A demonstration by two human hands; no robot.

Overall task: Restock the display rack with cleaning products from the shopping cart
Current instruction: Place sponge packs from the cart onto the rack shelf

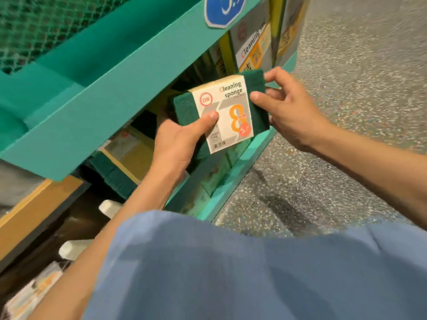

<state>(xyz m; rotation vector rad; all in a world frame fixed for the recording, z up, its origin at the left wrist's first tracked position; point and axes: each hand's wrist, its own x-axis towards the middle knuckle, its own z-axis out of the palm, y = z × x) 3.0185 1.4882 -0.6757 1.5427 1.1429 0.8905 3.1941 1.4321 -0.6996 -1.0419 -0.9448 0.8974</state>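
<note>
**Sponge pack held at rack shelf, not yet placed**

A cleaning sponge pack [227, 112] is held by both hands in front of the teal display rack [111, 88], just above the front lip of the lower shelf [245, 162]. The pack is not resting on anything; it is carried entirely by the hands.

Left hand [178, 146]: grip closed on the pack from below, thumb pressed on the printed sleeve, fingers hidden underneath. Most of the weight is probably taken here.

Right hand [291, 112]: grip closed on the pack's far green edge, pinched between thumb and fingertips. Likely used for steering and squaring the pack, not for load.

The label is turned up toward the camera, probably so orientation can be checked before insertion. Similar packs [253, 49] are stood upright further along the same shelf, labels outward, so the same orientation is presumably wanted. More packs [129, 155] are seen lying deeper in the shelf, under the upper tray.

The shopping cart is not identifiable in view. A speckled floor [358, 88] is seen to the right.

Next move, as judged: pack tilted upright and slid in behind the lip. Risk: snagging on the upper tray's edge.
</note>
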